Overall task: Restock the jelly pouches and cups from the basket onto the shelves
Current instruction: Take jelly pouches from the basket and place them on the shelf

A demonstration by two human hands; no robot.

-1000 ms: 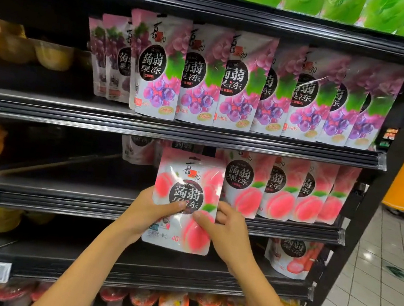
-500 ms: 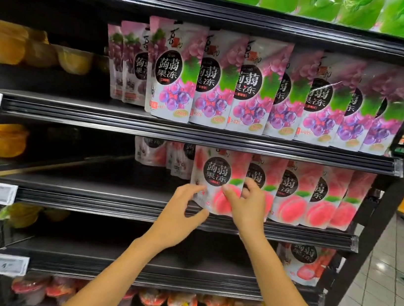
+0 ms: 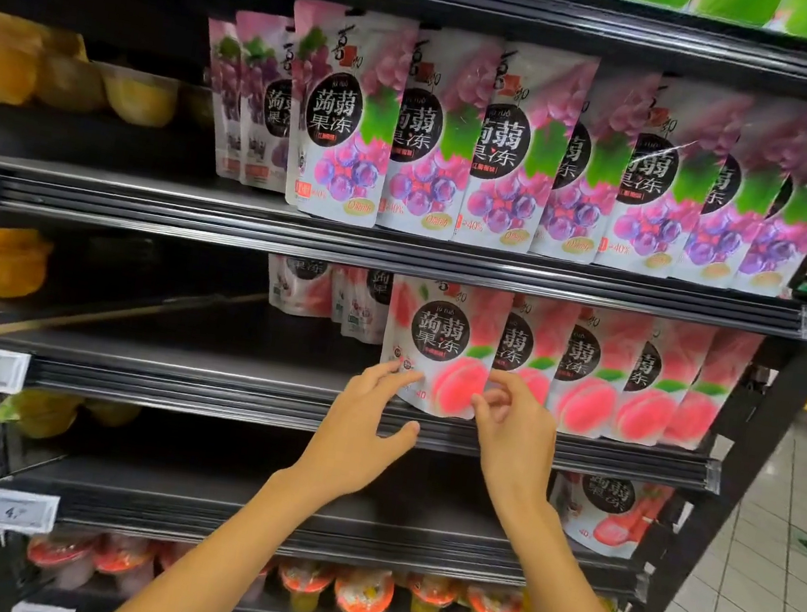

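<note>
Pink peach jelly pouch (image 3: 442, 347) stands upright at the front lip of the black middle shelf (image 3: 173, 377), the leftmost of the peach row, its right edge overlapping the next pouch at 3 o'clock. Left hand (image 3: 362, 435): fingers straight and spread, tips touching the pouch's 7 o'clock corner, thumb held apart. Right hand (image 3: 513, 435): fingers curled at the 5 o'clock corner; whether they pinch the pouch cannot be told. Grape pouches (image 3: 505, 154) line the shelf at 12 o'clock. Jelly cups (image 3: 360, 595) sit on the lowest shelf at 6 o'clock.
</note>
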